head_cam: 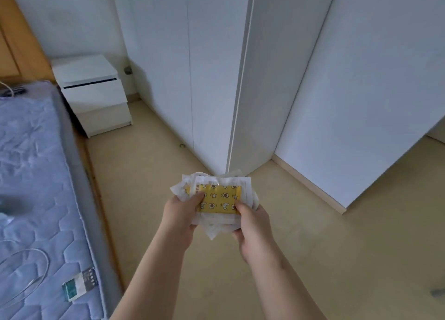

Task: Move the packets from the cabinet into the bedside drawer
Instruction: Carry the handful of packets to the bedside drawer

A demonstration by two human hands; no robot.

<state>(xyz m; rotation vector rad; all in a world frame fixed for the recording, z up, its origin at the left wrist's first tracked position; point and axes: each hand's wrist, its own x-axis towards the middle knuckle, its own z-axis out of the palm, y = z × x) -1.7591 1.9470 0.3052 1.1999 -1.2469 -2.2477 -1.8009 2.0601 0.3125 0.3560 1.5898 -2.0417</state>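
A tall white cabinet point(216, 79) with flat, handle-free doors fills the upper middle and right of the view, its doors all seen shut and its corner pointed toward the camera. A pale beige floor point(313, 247) is spread beneath it and across the lower right. Along the left edge, a bed with a quilted light blue mattress cover point(31, 175) is seen, edged by a wooden frame, with a thin white cable point(41, 262) looped on it and a small green and white label point(79, 283) at its near corner. In the far left corner, between the bed and the cabinet, a low white bedside unit with two drawers point(92, 95) is placed against the wall; a dark gap is shown below its top panel, and both drawer fronts appear closed. At the centre, well apart from the bedside unit, a stack of clear plastic packets point(218, 199) is held over the floor; the top one shows a yellow card printed with stars, moons and flowers. The stack is gripped on its left side by the left hand point(180, 213), thumb pressed on top, and on its right side by the right hand point(252, 225), thumb also on top.
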